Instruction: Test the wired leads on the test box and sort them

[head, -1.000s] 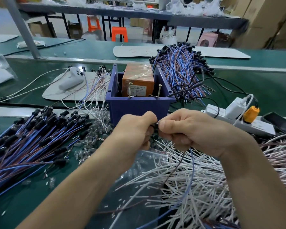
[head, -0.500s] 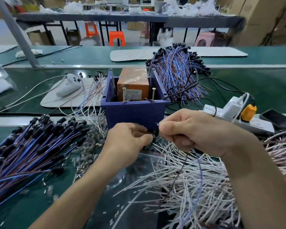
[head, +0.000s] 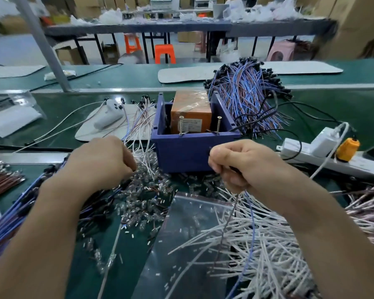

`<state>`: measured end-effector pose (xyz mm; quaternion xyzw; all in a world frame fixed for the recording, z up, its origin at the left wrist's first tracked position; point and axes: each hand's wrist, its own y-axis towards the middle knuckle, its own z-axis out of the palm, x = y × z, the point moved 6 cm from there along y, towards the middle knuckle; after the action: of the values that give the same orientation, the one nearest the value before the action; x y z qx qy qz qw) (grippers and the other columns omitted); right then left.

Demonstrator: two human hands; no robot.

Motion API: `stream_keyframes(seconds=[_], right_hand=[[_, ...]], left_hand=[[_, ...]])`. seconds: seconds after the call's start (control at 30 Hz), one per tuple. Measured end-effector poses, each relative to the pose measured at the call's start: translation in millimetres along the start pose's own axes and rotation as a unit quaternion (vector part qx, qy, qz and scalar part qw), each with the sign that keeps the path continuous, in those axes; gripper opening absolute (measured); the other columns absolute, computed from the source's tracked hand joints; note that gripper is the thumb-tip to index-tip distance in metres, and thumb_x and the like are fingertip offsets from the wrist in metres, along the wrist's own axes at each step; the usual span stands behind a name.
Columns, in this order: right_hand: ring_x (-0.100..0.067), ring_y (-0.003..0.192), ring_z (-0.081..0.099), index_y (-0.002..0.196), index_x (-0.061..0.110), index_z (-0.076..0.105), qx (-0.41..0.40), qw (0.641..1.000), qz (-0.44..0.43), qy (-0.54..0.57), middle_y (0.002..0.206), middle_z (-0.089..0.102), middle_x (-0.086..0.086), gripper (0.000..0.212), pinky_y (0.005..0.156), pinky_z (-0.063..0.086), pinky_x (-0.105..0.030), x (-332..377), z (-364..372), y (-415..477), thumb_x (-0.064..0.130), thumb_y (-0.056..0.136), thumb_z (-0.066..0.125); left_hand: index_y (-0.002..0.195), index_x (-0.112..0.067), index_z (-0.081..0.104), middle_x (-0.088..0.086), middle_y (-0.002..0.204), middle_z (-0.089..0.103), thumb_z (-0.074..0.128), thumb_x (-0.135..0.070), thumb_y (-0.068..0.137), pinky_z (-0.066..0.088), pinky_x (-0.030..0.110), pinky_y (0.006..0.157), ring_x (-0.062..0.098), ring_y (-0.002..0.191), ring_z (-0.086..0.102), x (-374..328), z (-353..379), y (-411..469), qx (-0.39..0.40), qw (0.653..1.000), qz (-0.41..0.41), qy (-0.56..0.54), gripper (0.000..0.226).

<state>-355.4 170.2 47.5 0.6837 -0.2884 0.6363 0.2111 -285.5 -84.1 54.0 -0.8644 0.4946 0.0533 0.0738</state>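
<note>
Head view. Pinches thin blue-and-brown wired lead (head: 251, 212) in curled right hand (head: 242, 165), long axis hanging down toward the body. Rests curled left hand (head: 102, 162) on heap of small clear parts (head: 143, 190); cannot tell whether anything gripped. Just beyond, between both, nearer the right: dark-blue plastic test box (head: 188, 154), holding orange taped block (head: 190, 108), two upright screws (head: 181, 126) at front rim.

Purple test box (head: 188, 154), green table (head: 333, 111)
</note>
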Motion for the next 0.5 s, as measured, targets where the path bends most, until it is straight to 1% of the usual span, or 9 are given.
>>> stream_keyframes(seconds=[0.07, 0.1, 0.17, 0.23, 0.3, 0.37, 0.43, 0.5], right_hand=[[-0.011, 0.041, 0.019, 0.061, 0.014, 0.056, -0.018, 1.0, -0.003, 0.012, 0.042, 0.031, 0.004, 0.043, 0.048, 0.014, -0.03, -4.2, 6.4, 4.9, 0.022, 0.104, 0.052], [-0.011, 0.04, 0.02, 0.06, 0.015, 0.057, -0.021, 1.0, -0.001, 0.007, 0.042, 0.032, 0.004, 0.044, 0.048, 0.015, -0.03, -6.1, 8.9, 6.5, 0.022, 0.104, 0.052], [-0.012, 0.041, 0.02, 0.06, 0.017, 0.058, -0.023, 1.0, 0.006, -0.006, 0.043, 0.034, 0.003, 0.045, 0.048, 0.017, -0.029, -9.5, 11.5, 8.0, 0.023, 0.104, 0.053], [-0.012, 0.042, 0.021, 0.061, 0.016, 0.058, -0.023, 1.0, 0.011, -0.008, 0.044, 0.034, 0.002, 0.044, 0.048, 0.017, -0.028, -11.7, 11.6, 8.4, 0.023, 0.104, 0.053], [-0.012, 0.042, 0.021, 0.063, 0.015, 0.057, -0.024, 1.0, 0.012, -0.007, 0.044, 0.034, 0.002, 0.043, 0.048, 0.017, -0.028, -12.4, 11.3, 8.7, 0.023, 0.104, 0.053], [-0.012, 0.042, 0.022, 0.063, 0.015, 0.058, -0.028, 0.999, 0.015, -0.013, 0.045, 0.035, 0.002, 0.043, 0.049, 0.018, -0.029, -13.2, 11.8, 9.2, 0.024, 0.105, 0.053], [-0.013, 0.043, 0.022, 0.062, 0.015, 0.058, -0.029, 0.999, 0.021, -0.016, 0.045, 0.035, 0.001, 0.044, 0.051, 0.017, -0.032, -14.8, 13.4, 9.7, 0.024, 0.104, 0.053], [-0.013, 0.043, 0.023, 0.062, 0.015, 0.058, -0.025, 0.999, 0.025, -0.02, 0.046, 0.035, 0.001, 0.043, 0.05, 0.018, -0.032, -16.0, 15.7, 10.0, 0.025, 0.104, 0.053]], left_hand=[[0.071, -0.044, 0.076, -0.017, 0.083, 0.074, 0.082, -0.026, 0.078, 0.059, 0.031, 0.076, 0.01, 0.078, 0.068, 2.6, 7.5, 2.0, 0.002, 1.0, -0.011, 0.014, 0.02], [0.072, -0.043, 0.076, -0.014, 0.085, 0.074, 0.082, -0.026, 0.077, 0.06, 0.033, 0.077, 0.013, 0.079, 0.069, 1.2, 12.5, 2.7, 0.001, 1.0, -0.011, 0.02, 0.019], [0.073, -0.04, 0.076, -0.01, 0.081, 0.072, 0.08, -0.023, 0.077, 0.058, 0.032, 0.072, 0.016, 0.074, 0.066, -2.6, 22.2, 4.7, -0.015, 0.999, -0.009, 0.033, 0.017], [0.078, -0.036, 0.076, -0.007, 0.078, 0.069, 0.077, -0.023, 0.077, 0.05, 0.029, 0.064, 0.017, 0.068, 0.062, -4.4, 29.1, 7.3, -0.04, 0.998, -0.008, 0.045, 0.013], [0.083, -0.032, 0.076, -0.004, 0.084, 0.071, 0.076, -0.025, 0.079, 0.046, 0.029, 0.062, 0.022, 0.073, 0.066, -4.6, 34.1, 10.7, -0.053, 0.997, -0.008, 0.058, 0.008], [0.085, -0.029, 0.075, -0.003, 0.087, 0.071, 0.076, -0.025, 0.079, 0.048, 0.03, 0.063, 0.025, 0.078, 0.068, -3.7, 37.7, 13.1, -0.05, 0.997, -0.009, 0.06, 0.007], [0.088, -0.027, 0.075, -0.002, 0.09, 0.07, 0.075, -0.025, 0.081, 0.053, 0.032, 0.066, 0.025, 0.081, 0.068, -2.5, 39.8, 14.8, -0.048, 0.997, -0.008, 0.054, 0.007], [0.091, -0.025, 0.074, 0.0, 0.094, 0.071, 0.074, -0.023, 0.084, 0.054, 0.035, 0.07, 0.027, 0.085, 0.068, -1.1, 40.8, 15.6, -0.053, 0.997, -0.011, 0.049, 0.007]])
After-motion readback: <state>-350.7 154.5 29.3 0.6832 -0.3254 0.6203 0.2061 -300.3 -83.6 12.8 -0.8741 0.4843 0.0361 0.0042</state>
